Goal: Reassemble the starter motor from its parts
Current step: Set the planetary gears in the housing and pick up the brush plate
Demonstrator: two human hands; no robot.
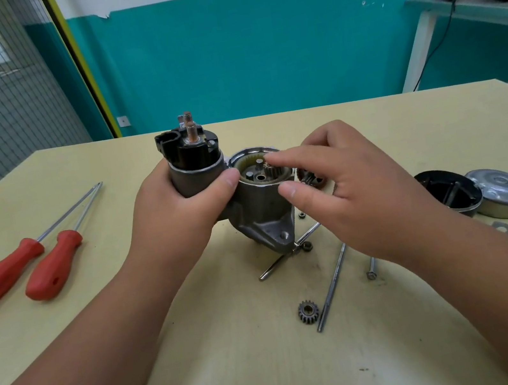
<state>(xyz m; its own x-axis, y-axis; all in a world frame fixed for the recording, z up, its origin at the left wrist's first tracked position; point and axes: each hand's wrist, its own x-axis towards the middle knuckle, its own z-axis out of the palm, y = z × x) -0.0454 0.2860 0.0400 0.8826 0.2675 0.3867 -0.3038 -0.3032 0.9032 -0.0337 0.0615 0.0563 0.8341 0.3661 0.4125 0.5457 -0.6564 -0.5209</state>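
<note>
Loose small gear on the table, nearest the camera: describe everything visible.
The small gear is dark, worn-looking metal, with a toothed rim and round central bore. It lies flat on the tan table, untouched by left hand or right hand, close beside the near end of a long bolt; contact there is unclear.

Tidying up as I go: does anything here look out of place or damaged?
Nothing looks broken or spilled. One small gear lies loose on the table, away from the motor body the left hand grips.
</note>
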